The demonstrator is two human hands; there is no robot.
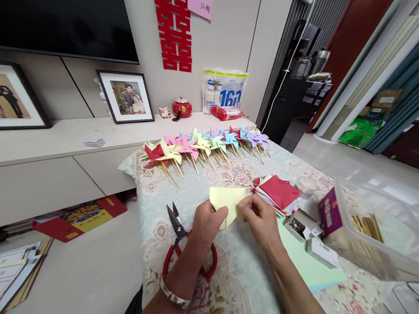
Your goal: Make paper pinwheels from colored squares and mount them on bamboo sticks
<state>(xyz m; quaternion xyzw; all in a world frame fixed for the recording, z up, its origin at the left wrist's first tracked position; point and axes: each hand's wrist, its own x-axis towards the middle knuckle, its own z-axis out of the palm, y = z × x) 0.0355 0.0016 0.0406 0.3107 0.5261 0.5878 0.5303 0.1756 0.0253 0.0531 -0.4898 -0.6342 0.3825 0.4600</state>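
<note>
Right now both hands pinch one pale yellow paper square point(226, 200) just above the flowered tablecloth point(207, 181). The left hand point(206, 224) closes thumb and fingers on its lower left edge, while the right hand point(259, 217) nips the lower right edge between thumb and forefinger. The sheet is held up off the cloth, tilted, with one corner turned under near the left thumb; whether it has been cut yet cannot be told.

Just under the left wrist lie red-handled scissors point(182, 243), blades apart and pointing away, untouched. Beside the right hand sits a fanned stack of coloured paper squares point(278, 193), red on top, and near it a small open box of pins point(297, 226). Farther right, a clear plastic bin point(380, 228) holds wooden sticks point(367, 227), and a light green sheet point(310, 265) lies flat under the right forearm.

Along the far edge of the table runs a row of finished pinwheels point(205, 146) on sticks, red through yellow, pink, green, blue and purple. Judging by that row, a good number are done; the thick stack of squares suggests plenty remain, and the yellow piece looks to be at an early fold.
</note>
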